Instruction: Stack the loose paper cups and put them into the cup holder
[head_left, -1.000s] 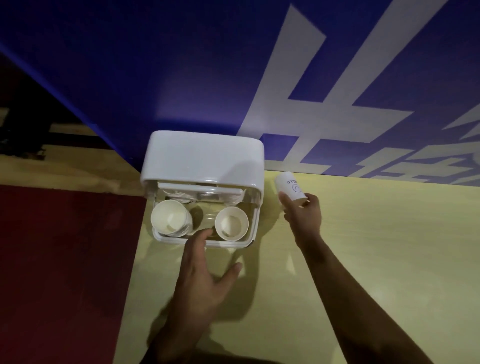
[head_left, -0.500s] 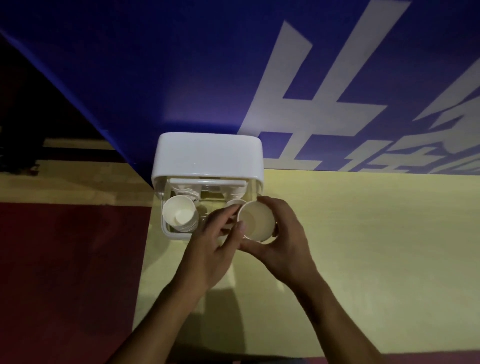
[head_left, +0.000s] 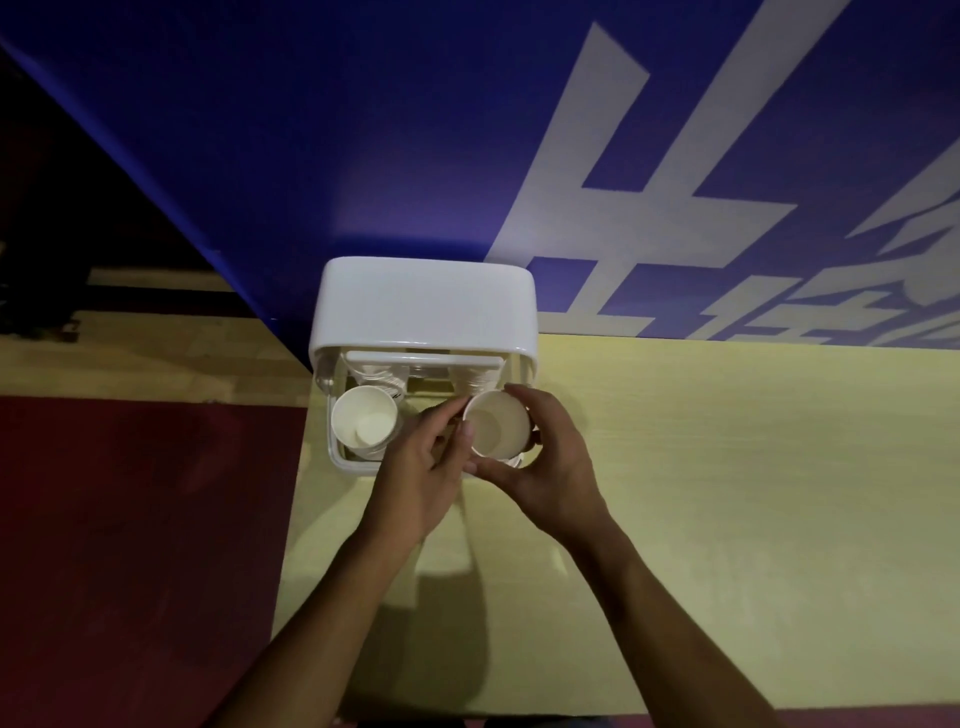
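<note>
Pale yellow bench (head_left: 727, 493), dimly lit. Behind the bench rises a blue wall panel (head_left: 363, 130) bearing large white characters (head_left: 623, 197) (cut off at the right). Left of the bench lies dark red floor (head_left: 130, 545); farther back on that side, a light wooden strip (head_left: 130, 364) and deep shadow.

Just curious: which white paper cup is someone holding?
The right-side white paper cup, gripped by the right hand; the left cup sits untouched in the white holder.

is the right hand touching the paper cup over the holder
Touching. In the head view the right hand wraps fingers and thumb round the paper cup.
</note>
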